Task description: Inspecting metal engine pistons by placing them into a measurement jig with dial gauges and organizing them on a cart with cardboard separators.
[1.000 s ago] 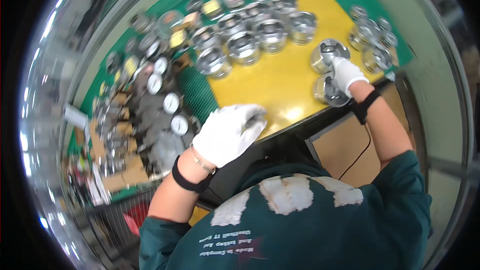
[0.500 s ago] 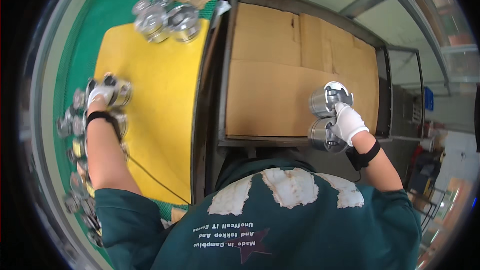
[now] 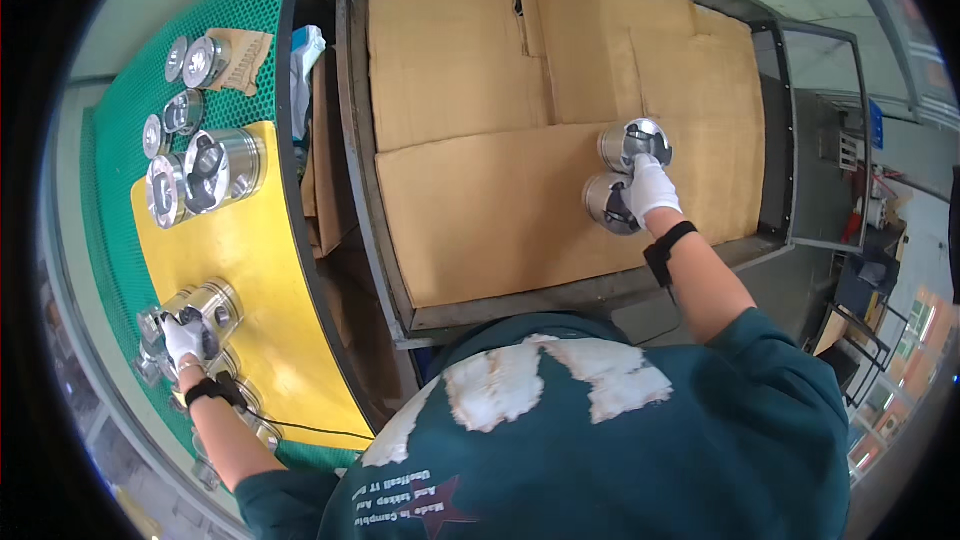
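My right hand (image 3: pixel 652 187), in a white glove, is closed on two silver pistons, with its fingers at their dark hollow sides. The upper piston (image 3: pixel 612 148) and the lower piston (image 3: pixel 600 198) sit side by side over the cardboard (image 3: pixel 480 210); whether they touch it I cannot tell. On the left, my gloved left hand (image 3: pixel 182 338) is closed around a piston (image 3: pixel 222 305) at the outer edge of the yellow mat (image 3: pixel 275 320). Its fingertips are partly hidden. Several more pistons crowd around and below that hand.
Two large pistons (image 3: pixel 235 162) stand at the mat's far end, with smaller ones (image 3: pixel 182 112) beyond on the green mesh (image 3: pixel 232 10). A dark metal frame (image 3: pixel 365 140) borders the cardboard. A cable (image 3: pixel 310 429) runs from my left wrist. A gap separates both tables.
The view has turned to the right, shifting the left table down and leftward. My right hand has carried both pistons from the near edge farther over the cardboard. My left hand remains among the pistons.
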`<state>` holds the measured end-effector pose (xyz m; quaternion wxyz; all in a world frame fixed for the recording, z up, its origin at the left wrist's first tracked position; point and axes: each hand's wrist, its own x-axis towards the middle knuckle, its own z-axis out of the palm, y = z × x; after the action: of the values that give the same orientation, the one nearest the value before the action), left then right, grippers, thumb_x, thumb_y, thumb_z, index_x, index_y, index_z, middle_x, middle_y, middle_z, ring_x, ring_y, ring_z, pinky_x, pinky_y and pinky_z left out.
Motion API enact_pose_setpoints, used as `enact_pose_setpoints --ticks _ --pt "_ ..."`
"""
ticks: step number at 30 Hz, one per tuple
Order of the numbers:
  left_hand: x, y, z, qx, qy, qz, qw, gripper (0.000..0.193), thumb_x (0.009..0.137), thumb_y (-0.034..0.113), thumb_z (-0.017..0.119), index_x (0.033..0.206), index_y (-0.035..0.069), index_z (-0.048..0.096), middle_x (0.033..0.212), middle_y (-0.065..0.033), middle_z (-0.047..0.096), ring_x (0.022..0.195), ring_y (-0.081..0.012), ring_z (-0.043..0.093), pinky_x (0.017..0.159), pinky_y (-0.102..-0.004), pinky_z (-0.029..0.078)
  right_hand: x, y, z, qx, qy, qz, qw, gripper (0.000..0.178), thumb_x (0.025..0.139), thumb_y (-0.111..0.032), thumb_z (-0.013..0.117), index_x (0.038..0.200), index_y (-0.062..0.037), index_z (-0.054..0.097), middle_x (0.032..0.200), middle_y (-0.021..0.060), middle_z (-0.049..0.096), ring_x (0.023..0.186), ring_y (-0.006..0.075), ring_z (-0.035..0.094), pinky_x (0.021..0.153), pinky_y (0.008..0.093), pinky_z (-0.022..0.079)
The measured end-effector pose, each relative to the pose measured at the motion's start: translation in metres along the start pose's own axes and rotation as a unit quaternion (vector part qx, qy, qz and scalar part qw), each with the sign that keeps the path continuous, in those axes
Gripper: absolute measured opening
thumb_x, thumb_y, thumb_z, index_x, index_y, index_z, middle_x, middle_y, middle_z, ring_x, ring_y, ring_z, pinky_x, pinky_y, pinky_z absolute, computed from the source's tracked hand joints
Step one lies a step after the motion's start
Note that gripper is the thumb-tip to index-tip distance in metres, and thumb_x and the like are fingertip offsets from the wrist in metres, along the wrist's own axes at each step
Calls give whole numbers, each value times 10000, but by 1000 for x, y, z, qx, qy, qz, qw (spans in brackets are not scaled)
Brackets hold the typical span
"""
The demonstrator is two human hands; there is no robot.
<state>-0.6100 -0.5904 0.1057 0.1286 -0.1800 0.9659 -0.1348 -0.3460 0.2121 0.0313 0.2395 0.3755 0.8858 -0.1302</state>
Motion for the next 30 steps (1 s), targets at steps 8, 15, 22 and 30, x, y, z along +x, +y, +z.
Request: enact_pose_setpoints --ticks 8,15,22,30 --pt "-197 125 -138 -102 -48 100 989 660 742 -79 542 1389 -29 422 1341 -252 538 1287 -356 504 1096 -368 373 37 -29 40 21 -58 28 998 355 907 -76 497 1261 -59 468 1472 201 392 1144 453 575 973 507 477" --pt "-210 319 -187 -347 -197 365 841 546 761 138 704 1238 -45 511 1103 -215 632 1023 -370 633 918 -443 502 36 -11 40 45 -37 8 998 362 882 -77 531 1239 -38 480 1461 229 383 1156 448 563 976 511 469" --pt "-134 527 -124 -9 43 611 791 318 789 99 605 1089 2 560 1057 -250 632 994 -397 623 858 -450 520 35 -17 27 65 -84 14 994 401 851 -79 602 1231 -55 477 1489 218 351 1162 458 551 981 508 470" --pt "-28 645 -59 159 31 541 825 344 856 64 536 1195 8 560 1148 -233 642 1057 -375 645 857 -444 545 43 -16 33 65 -109 25 992 425 838 -60 602 1242 -79 474 1494 195 338 1134 449 568 960 520 474"
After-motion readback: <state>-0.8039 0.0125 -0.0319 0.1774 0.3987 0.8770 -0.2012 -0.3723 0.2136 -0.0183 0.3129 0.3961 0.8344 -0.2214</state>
